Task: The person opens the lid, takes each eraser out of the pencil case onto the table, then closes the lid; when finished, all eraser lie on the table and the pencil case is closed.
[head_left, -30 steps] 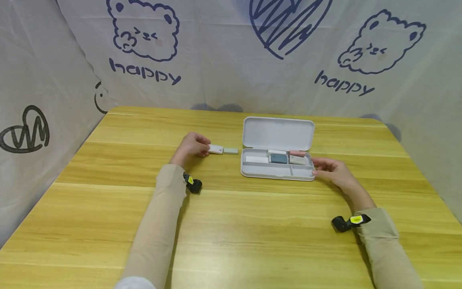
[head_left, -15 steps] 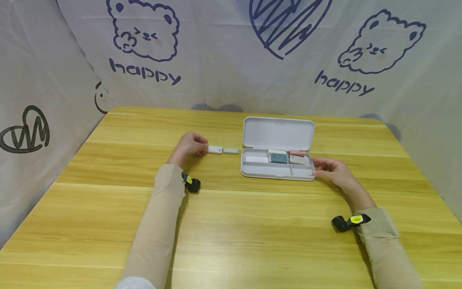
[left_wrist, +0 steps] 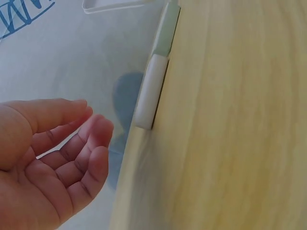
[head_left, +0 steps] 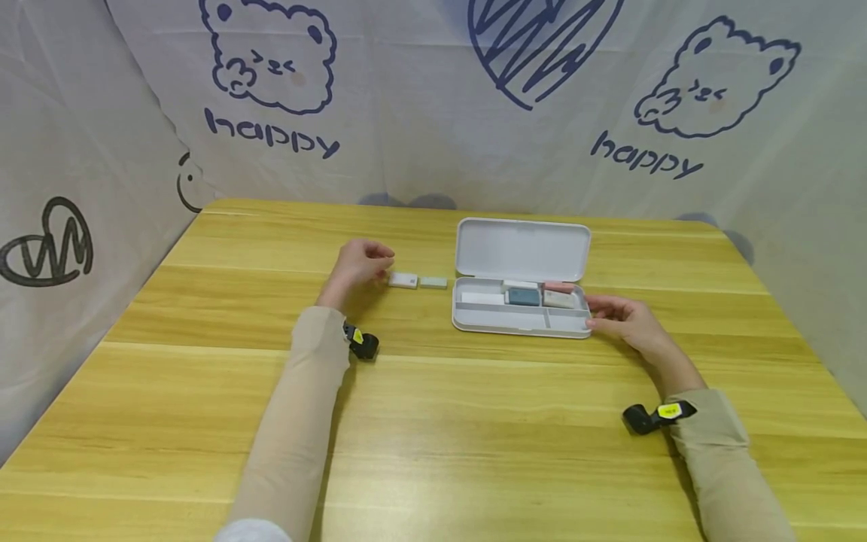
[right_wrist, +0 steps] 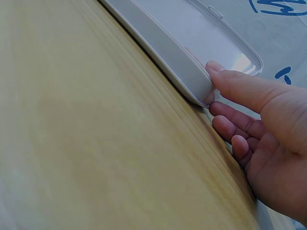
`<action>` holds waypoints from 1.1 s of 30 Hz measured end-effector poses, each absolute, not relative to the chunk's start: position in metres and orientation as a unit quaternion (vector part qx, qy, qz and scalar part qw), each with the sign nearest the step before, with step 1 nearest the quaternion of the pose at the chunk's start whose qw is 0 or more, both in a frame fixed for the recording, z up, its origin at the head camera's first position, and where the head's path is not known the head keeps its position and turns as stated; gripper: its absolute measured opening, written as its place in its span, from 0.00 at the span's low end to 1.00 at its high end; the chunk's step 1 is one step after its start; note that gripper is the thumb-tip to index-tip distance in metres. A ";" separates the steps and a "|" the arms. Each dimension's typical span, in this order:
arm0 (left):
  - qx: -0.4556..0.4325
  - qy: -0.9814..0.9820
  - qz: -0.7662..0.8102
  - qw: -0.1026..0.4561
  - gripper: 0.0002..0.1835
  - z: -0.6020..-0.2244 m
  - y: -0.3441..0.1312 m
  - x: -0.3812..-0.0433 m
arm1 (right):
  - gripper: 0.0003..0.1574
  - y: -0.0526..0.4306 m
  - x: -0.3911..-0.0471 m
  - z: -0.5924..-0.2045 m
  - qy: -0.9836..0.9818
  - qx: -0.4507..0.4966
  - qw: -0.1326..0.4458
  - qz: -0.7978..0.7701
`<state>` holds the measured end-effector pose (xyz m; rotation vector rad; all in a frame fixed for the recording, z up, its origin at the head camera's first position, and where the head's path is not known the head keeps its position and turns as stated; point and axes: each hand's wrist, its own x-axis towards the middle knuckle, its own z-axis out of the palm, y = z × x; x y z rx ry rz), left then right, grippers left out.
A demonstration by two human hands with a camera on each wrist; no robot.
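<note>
Over the table's left half, my left hand [head_left: 357, 268] hovers with loosely bent fingers and nothing in them. Just beyond its fingertips a white eraser [head_left: 403, 281] lies on the table, with a pale green eraser [head_left: 433, 283] end to end with it. In the left wrist view a gap shows between the fingers and the white eraser [left_wrist: 152, 93]. My right hand [head_left: 626, 324] grips the right end of a white pencil case [head_left: 501, 327], thumb at the rim and fingers outside. The case's lid [head_left: 521, 248] stands open at the back.
Inside the case's rear compartment lie a dark blue eraser [head_left: 524, 297], a beige one, a pink one [head_left: 558, 287] and white pieces. The wooden table [head_left: 474, 436] ends at the back before a white cloth [head_left: 406, 90] with drawings.
My left hand has let go of the white eraser and risen slightly from it, after drawing a little left with it. My right hand and the case have stayed in place.
</note>
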<state>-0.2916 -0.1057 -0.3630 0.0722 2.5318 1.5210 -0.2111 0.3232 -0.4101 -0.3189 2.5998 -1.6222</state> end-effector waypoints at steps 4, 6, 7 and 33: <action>0.047 0.861 0.501 0.076 0.13 -0.361 -0.102 -0.291 | 0.29 0.323 -0.211 -0.410 0.843 -0.104 0.029 -0.527; 0.059 0.864 0.495 0.065 0.13 -0.359 -0.099 -0.290 | 0.29 0.324 -0.211 -0.410 0.843 -0.105 0.028 -0.527; 0.066 0.867 0.491 0.061 0.13 -0.358 -0.098 -0.289 | 0.29 0.324 -0.211 -0.411 0.843 -0.105 0.028 -0.527; 0.185 0.877 0.436 0.079 0.13 -0.360 -0.040 -0.279 | 0.29 0.326 -0.213 -0.414 0.837 -0.110 0.028 -0.536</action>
